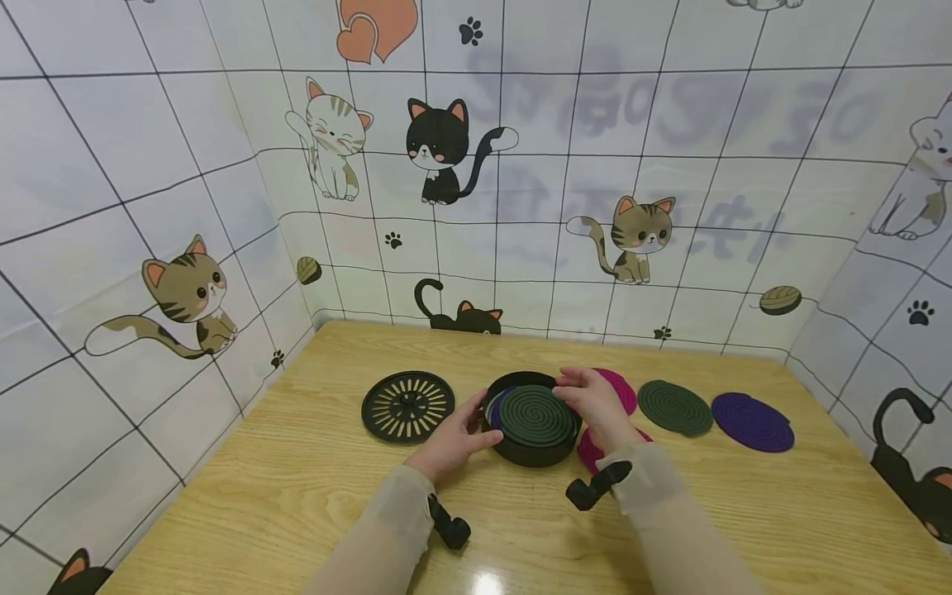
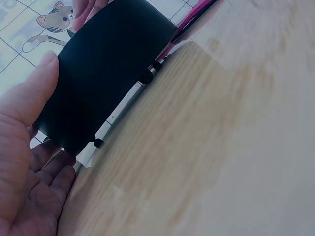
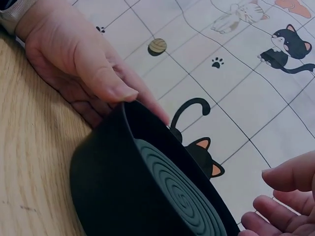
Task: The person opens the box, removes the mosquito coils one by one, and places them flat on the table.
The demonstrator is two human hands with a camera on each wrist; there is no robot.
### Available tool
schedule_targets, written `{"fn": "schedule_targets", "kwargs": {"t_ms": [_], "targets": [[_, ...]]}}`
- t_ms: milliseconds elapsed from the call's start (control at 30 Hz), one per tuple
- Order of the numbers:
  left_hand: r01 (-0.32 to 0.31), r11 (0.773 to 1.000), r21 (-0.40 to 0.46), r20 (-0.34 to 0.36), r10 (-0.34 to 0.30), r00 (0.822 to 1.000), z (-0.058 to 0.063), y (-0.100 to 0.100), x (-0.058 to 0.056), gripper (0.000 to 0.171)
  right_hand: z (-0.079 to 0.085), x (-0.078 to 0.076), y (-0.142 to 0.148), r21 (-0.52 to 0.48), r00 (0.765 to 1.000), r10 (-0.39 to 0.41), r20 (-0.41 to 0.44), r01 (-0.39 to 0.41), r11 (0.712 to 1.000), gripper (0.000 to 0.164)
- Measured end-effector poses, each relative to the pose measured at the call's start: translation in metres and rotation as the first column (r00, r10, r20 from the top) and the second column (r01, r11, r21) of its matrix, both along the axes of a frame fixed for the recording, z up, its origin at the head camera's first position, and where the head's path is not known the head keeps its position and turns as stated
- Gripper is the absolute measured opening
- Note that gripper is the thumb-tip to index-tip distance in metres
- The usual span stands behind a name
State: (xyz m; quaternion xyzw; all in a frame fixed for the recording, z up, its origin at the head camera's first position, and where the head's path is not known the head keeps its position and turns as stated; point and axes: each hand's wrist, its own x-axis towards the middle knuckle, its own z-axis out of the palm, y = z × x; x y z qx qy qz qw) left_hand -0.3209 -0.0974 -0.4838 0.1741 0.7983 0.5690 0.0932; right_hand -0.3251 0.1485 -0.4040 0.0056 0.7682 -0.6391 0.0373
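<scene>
1. Cat-print cloth (image 1: 535,182) backs the table (image 1: 260,487).
2. Left hand (image 1: 452,440) grips the black bowl (image 1: 534,456), mid-table, probably to steady it.
3. Right hand (image 1: 599,408), relaxed, lies beside it, near the green mat (image 1: 537,417) inside.

Green spiral coil (image 1: 537,416), black container (image 1: 537,455)

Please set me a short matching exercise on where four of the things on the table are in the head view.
Things:
1. Slotted black lid
2. Round black pot
3. Loose purple coil
4. Loose green coil

Places:
A. Farthest right of the things on the table
B. Between a pink coil and a purple one
C. Between the left hand and the right hand, with coils stacked inside
D. On the wood, to the left of the pot

Right pairs: 1-D, 2-C, 3-A, 4-B.
</scene>
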Motion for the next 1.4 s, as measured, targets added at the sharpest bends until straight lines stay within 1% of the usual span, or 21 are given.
{"fn": "schedule_targets", "kwargs": {"t_ms": [167, 367, 600, 900, 1233, 1400], "targets": [[-0.003, 1.000, 0.003, 0.006, 0.003, 1.000, 0.000, 0.000, 0.000, 0.088, -0.006, -0.001, -0.011, 0.032, 1.000, -0.016, -0.001, 0.016, 0.999, 0.051], [-0.004, 1.000, -0.002, 0.015, 0.004, 1.000, -0.001, 0.000, 0.000, 0.089, -0.010, -0.002, -0.018, 0.052, 0.999, -0.035, -0.007, 0.035, 0.998, 0.052], [-0.006, 1.000, -0.005, 0.015, 0.006, 1.000, -0.001, 0.001, 0.000, 0.088, -0.012, -0.002, -0.019, 0.064, 0.999, -0.046, 0.018, 0.045, 0.997, 0.050], [-0.004, 1.000, 0.003, 0.018, 0.003, 1.000, -0.001, 0.000, 0.000, 0.089, -0.011, -0.001, -0.019, 0.059, 0.998, -0.056, 0.017, 0.055, 0.997, 0.050], [0.002, 1.000, -0.006, -0.006, -0.002, 1.000, -0.002, 0.000, -0.002, 0.088, -0.013, -0.002, -0.020, 0.074, 0.998, -0.053, 0.025, 0.051, 0.996, 0.050], [-0.002, 1.000, -0.006, 0.003, 0.002, 1.000, -0.001, 0.000, -0.002, 0.089, -0.012, -0.001, -0.022, 0.075, 0.998, -0.061, 0.035, 0.058, 0.996, 0.049]]}}
